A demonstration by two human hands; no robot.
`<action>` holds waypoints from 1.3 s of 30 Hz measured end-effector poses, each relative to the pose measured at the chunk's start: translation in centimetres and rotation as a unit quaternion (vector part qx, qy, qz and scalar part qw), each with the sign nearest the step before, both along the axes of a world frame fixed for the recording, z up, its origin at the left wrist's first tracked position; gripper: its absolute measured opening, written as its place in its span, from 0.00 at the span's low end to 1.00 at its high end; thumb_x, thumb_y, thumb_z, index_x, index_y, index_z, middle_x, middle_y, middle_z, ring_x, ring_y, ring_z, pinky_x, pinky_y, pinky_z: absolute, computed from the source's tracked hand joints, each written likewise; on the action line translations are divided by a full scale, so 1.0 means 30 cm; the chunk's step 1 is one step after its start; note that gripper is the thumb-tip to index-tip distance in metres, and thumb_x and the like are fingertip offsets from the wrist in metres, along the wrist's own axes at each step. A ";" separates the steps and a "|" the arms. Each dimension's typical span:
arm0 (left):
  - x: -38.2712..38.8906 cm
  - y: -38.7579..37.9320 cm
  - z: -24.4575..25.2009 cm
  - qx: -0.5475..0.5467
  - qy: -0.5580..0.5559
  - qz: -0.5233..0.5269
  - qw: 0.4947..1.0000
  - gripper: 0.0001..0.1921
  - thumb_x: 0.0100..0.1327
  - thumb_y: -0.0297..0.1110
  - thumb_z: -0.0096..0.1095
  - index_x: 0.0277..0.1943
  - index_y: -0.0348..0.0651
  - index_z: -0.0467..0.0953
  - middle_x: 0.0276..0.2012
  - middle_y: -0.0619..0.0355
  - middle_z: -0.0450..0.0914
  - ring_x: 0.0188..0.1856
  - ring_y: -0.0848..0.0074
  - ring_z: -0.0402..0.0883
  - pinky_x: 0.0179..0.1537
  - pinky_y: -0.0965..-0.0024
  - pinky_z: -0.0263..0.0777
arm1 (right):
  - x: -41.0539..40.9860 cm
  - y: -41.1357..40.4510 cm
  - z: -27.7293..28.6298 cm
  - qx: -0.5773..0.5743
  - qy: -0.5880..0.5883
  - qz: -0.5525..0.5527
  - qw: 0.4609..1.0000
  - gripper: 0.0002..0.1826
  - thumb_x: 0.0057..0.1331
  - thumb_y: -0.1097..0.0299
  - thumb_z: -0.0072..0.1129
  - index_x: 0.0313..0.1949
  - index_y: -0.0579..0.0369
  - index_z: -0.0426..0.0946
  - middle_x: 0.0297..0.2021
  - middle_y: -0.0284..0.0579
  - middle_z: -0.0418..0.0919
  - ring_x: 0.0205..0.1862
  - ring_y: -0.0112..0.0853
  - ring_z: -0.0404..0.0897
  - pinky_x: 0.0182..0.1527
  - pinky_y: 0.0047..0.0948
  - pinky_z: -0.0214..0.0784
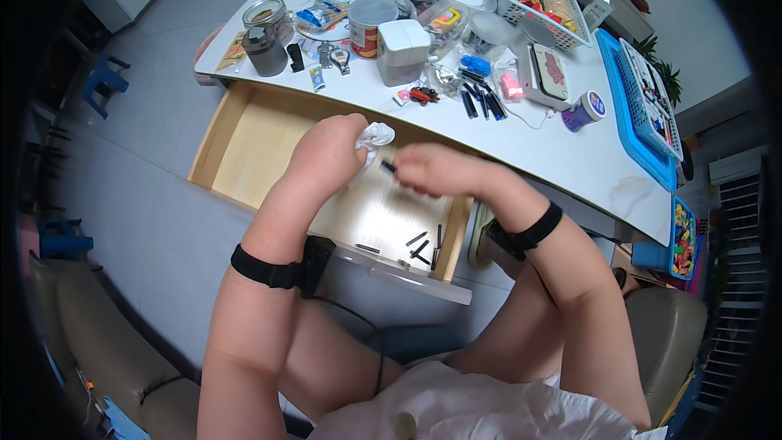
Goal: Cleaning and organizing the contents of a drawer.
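Over the pulled-out wooden drawer (263, 116), my left hand (327, 153) grips a crumpled white tissue or cloth (376, 135). My right hand (434, 170), slightly blurred, pinches a small dark stick-like piece (388, 166) just beside the cloth. Its exact kind is too blurred to settle. In the drawer's front right corner lie several thin dark rods (420, 249), perhaps ink cartridges or pen parts. On the tabletop behind my right hand is a cluster of dark pens or pen caps (482, 101).
The white table (586, 165) carries a grey-lidded canister (371, 27), a white box-shaped container (403, 52), nail clippers (339, 60), a purple jar (583, 111) and a snack basket (540, 3). A blue tray (617, 85) lines its right edge. A blue stool (105, 82) stands left.
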State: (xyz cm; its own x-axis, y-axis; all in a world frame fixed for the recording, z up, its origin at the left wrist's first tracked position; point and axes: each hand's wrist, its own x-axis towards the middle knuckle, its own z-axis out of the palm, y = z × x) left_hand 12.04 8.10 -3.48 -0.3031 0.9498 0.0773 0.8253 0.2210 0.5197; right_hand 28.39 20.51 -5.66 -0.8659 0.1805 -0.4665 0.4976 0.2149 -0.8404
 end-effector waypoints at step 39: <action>0.013 0.016 -0.007 -0.038 -0.002 -0.010 0.999 0.11 0.53 0.28 0.60 0.40 0.35 0.76 0.35 0.43 0.79 0.41 0.52 0.78 0.43 0.58 0.71 | 0.068 -0.230 -0.313 0.376 -0.126 0.349 0.849 0.12 0.53 0.72 0.60 0.39 0.56 0.79 0.38 0.48 0.82 0.43 0.44 0.81 0.44 0.40 0.75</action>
State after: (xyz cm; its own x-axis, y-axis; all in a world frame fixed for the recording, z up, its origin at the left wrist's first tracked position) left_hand 12.42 8.60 -3.69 -0.2832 0.9590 0.0043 0.8285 0.2424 0.5048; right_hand 30.42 13.62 -15.05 -0.7739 -0.0058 -0.6333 0.1734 0.9598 -0.2207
